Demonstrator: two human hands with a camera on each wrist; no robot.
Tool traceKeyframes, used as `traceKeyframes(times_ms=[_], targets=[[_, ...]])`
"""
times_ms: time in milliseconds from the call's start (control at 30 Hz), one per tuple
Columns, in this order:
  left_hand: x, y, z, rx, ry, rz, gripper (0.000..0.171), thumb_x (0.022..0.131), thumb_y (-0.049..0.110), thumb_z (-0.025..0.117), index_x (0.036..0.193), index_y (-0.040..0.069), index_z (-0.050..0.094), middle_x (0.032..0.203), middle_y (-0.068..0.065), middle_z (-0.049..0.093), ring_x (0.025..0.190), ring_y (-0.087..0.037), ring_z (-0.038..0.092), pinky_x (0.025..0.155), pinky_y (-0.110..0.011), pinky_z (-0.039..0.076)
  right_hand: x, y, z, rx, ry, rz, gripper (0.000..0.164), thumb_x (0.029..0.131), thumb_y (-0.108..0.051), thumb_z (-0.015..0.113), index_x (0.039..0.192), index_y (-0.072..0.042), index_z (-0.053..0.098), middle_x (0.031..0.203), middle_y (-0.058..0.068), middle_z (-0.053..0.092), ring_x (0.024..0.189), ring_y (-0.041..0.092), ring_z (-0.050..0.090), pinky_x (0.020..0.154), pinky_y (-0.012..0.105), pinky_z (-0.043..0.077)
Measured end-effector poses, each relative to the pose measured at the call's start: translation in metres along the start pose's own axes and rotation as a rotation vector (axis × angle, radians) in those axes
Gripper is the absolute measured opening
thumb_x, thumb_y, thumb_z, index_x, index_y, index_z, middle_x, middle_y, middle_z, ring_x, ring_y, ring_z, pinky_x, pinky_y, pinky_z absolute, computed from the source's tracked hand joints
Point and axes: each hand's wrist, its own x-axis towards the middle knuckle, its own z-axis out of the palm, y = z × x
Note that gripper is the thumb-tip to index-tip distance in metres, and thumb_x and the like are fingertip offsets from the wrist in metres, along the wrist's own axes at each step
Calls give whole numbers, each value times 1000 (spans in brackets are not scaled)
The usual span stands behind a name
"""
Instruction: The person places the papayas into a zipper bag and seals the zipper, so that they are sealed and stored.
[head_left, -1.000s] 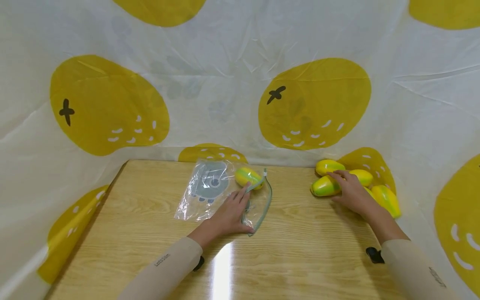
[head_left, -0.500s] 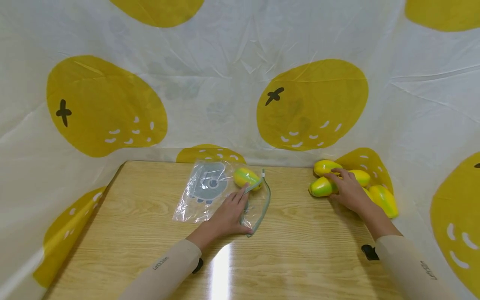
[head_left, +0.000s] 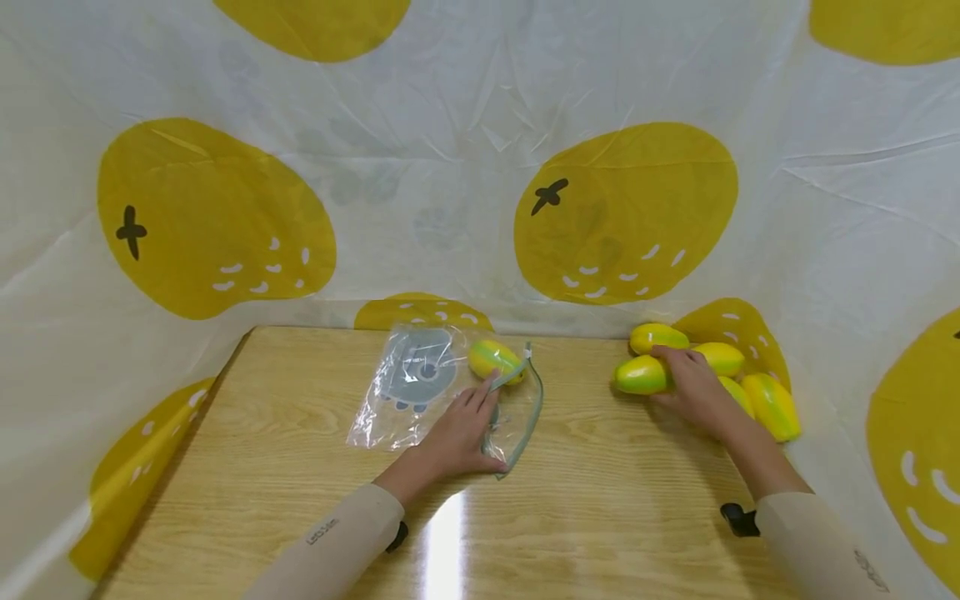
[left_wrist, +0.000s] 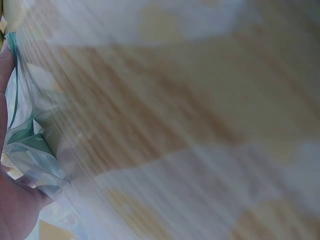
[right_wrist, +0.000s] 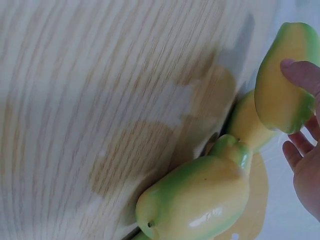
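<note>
My left hand (head_left: 457,437) rests at the mouth of a clear plastic zip bag (head_left: 375,421). Its fingers and thumb are spread against the two green-edged sides, which stand apart. One yellow-green papaya (head_left: 491,358) lies inside the bag. In the left wrist view, the bag (left_wrist: 35,150) is draped by the thumb. My right hand (head_left: 693,383) grips another papaya (head_left: 641,375), with the thumb on its side; in the right wrist view this papaya (right_wrist: 285,80) is held above the others. Part of it is hidden by the fingers.
Several more papayas lie at the right: one behind (head_left: 658,337), one beside the hand (head_left: 720,358), one near the cloth (head_left: 772,406). A wooden table (head_left: 585,508) lies beneath. A white cloth (head_left: 427,208) with yellow fruit prints borders its back and sides.
My right hand has closed further on the papaya and shifted it slightly left, away from the others. My left hand and the bag have stayed in place.
</note>
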Motion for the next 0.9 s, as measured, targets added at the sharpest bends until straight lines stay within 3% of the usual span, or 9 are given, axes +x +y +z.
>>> traceKeyframes(times_ms=[100,300,567,900], targets=[[-1,0,0,-5,7,5,137,68,75,81,164,4,17,175,-8,-4,144,-32,42,122,-43,37,-3,-7,4,34,25,-5,70,81,-10,87,137,8,49,133,32,57,124,54,44,103,68,37],[-4,0,1,-13,7,7,135,68,75,81,164,3,19,175,-9,-3,144,-32,42,123,-42,36,-10,-24,18,59,147,-138,69,75,-7,90,130,9,52,124,30,57,115,48,53,94,64,44],[-5,2,0,-13,42,14,132,67,73,84,161,1,25,175,-11,3,142,-33,44,121,-43,38,-17,-48,27,148,71,-105,71,85,-7,84,144,-2,47,138,29,42,121,48,53,92,66,51],[-4,2,1,-4,39,19,134,67,75,82,162,1,23,175,-11,2,142,-32,44,120,-42,40,-10,-71,43,241,-3,-102,73,83,-14,86,146,-2,52,142,22,57,132,43,53,108,63,44]])
